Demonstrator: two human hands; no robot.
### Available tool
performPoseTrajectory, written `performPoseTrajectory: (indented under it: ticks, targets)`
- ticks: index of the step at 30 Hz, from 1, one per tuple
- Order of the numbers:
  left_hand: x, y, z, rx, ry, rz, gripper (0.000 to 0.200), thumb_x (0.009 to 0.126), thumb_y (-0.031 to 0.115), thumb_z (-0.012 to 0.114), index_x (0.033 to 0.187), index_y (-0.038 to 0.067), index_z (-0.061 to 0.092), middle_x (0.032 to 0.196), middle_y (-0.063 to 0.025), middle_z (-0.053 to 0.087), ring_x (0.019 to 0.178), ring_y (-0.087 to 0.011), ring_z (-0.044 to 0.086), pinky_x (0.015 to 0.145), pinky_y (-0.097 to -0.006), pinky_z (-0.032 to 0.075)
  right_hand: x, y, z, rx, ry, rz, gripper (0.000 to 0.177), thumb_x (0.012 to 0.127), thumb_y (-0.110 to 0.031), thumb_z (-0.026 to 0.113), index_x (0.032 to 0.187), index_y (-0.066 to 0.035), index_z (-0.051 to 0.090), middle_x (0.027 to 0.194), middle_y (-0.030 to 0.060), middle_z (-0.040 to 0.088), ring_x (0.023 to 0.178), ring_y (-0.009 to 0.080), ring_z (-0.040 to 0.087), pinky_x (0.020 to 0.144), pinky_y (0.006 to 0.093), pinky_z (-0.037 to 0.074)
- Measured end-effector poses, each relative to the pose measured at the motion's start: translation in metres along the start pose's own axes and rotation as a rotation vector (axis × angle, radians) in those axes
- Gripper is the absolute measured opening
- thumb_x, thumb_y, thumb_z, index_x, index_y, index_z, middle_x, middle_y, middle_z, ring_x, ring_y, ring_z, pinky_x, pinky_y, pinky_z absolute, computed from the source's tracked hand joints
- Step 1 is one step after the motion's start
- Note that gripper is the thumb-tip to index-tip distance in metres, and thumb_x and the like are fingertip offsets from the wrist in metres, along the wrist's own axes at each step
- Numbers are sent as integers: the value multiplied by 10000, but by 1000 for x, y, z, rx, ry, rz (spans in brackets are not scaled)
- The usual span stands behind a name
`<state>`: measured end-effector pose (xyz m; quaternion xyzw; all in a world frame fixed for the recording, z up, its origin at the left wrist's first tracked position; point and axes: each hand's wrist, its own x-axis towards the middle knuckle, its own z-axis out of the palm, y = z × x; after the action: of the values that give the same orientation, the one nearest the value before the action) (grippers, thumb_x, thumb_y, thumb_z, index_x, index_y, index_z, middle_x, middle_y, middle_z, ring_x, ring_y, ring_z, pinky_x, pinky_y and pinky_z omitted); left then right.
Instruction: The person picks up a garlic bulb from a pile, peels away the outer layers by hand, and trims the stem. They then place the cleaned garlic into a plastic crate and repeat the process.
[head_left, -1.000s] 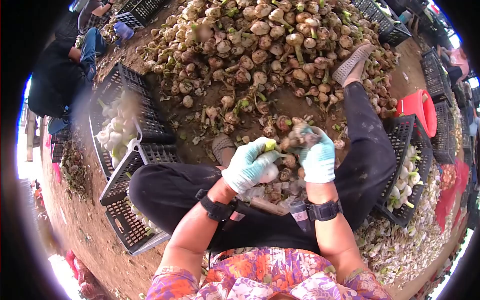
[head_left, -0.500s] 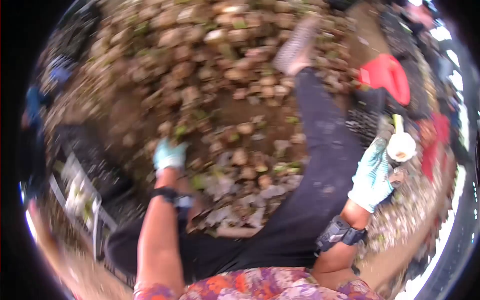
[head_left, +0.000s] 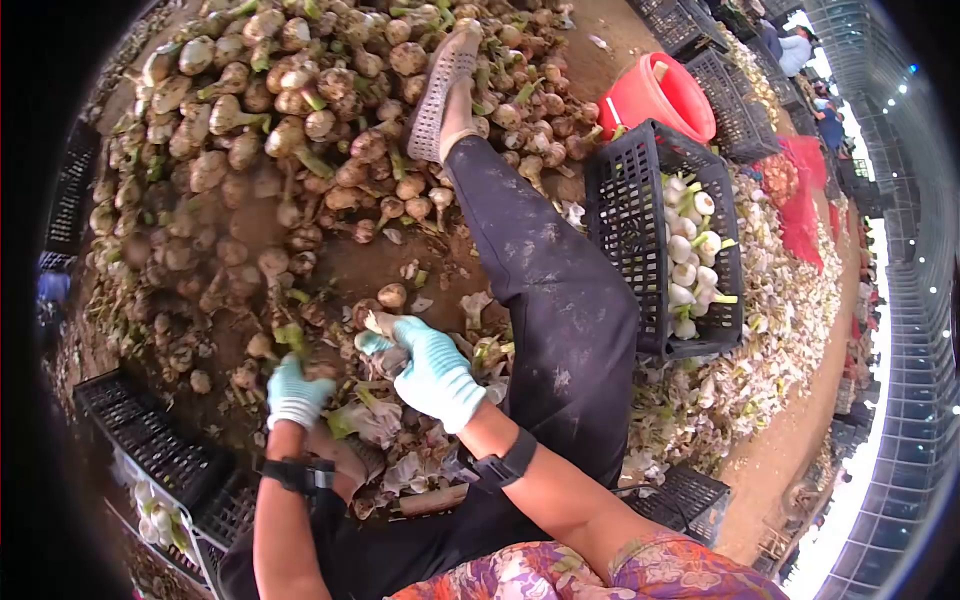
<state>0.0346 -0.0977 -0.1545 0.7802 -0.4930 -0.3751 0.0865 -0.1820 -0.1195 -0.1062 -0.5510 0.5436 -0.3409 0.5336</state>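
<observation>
My left hand (head_left: 298, 392), in a pale teal striped glove, is low over the ground on the left. Its fingers are closed at a garlic bulb's green stem (head_left: 289, 336), and the bulb itself is mostly hidden. My right hand (head_left: 432, 372), gloved alike with grey dirt on the fingers, is curled just to the right of it; I cannot tell what it holds. Beside its fingertips lies a small brown garlic bulb (head_left: 392, 295). Loose garlic skins (head_left: 372, 418) cover the ground below both hands.
A large heap of unpeeled garlic (head_left: 300, 110) spreads ahead. At right stands a black crate (head_left: 625, 240) holding cleaned white bulbs (head_left: 690, 260), with a red bucket (head_left: 665, 100) behind it. My outstretched leg (head_left: 560, 280) lies between. Another black crate (head_left: 150, 430) stands at left.
My right hand has swung from the far right back to the middle, and the white garlic bulb it held is out of it. The view has turned right; my left hand stays low by the heap.
</observation>
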Motion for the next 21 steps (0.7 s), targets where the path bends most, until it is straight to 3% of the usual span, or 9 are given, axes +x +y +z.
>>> performPoseTrajectory:
  ticks: [1,5,6,9,11,13,15,18,21]
  targets:
    - [-27,46,-13,99,-9,57,421,563,197,666,937,35,559,742,-129,627,692,-271,618,653,-340,474,-5,-2,4,-358,64,-196,229,809,-95,542,1022,-15,567,896,126,608,675,230,573,597,312,453]
    - [-97,106,-19,-133,-73,257,624,538,113,680,1129,31,498,825,-122,613,760,-238,609,709,-319,478,-25,-23,-2,-427,-129,-77,233,755,-100,581,974,-19,576,880,183,586,754,352,560,655,393,447]
    - [-110,108,-18,-98,-13,268,750,527,97,701,1223,47,428,935,-133,588,847,-248,591,767,-315,469,-31,-29,-6,-392,-134,-109,228,717,-55,544,940,-15,574,883,200,577,805,369,548,696,405,444]
    - [-125,97,-8,-93,234,487,714,560,72,675,1226,39,419,987,-137,591,887,-241,593,812,-301,452,-47,-28,-4,-279,-90,-201,203,673,-7,507,863,-9,579,874,220,566,845,389,533,732,418,440]
    - [-135,93,-10,-133,214,491,740,566,41,682,1249,30,395,1032,-126,577,917,-212,578,825,-296,445,-55,-26,0,-260,-86,-299,180,680,-15,510,848,-1,574,858,225,565,837,393,535,717,422,439]
    - [-145,87,-17,-362,73,415,802,517,108,747,1236,19,404,1036,-130,564,952,-238,560,834,-308,440,-55,-26,2,-14,-266,-138,153,726,-91,545,847,0,568,818,218,570,788,396,548,685,433,446]
    - [-155,92,-24,-264,26,369,770,560,121,738,1241,12,397,970,-95,591,864,-154,578,786,-268,455,-63,-45,-3,-356,-269,-300,166,741,-138,559,837,-2,560,808,215,568,775,391,552,673,436,445]
    - [-168,93,-38,-435,-90,347,746,606,124,700,1266,14,371,847,-13,576,747,-59,522,720,-207,450,-67,-53,-3,-384,-360,-407,161,741,-148,547,811,-4,545,776,205,562,744,388,557,637,441,442]
    - [-165,70,-36,-598,-239,325,775,632,16,681,1318,28,320,960,17,544,817,-70,509,749,-219,437,-67,-51,-7,-350,-442,-548,124,724,-96,547,809,-7,531,759,191,559,715,386,553,609,432,440]
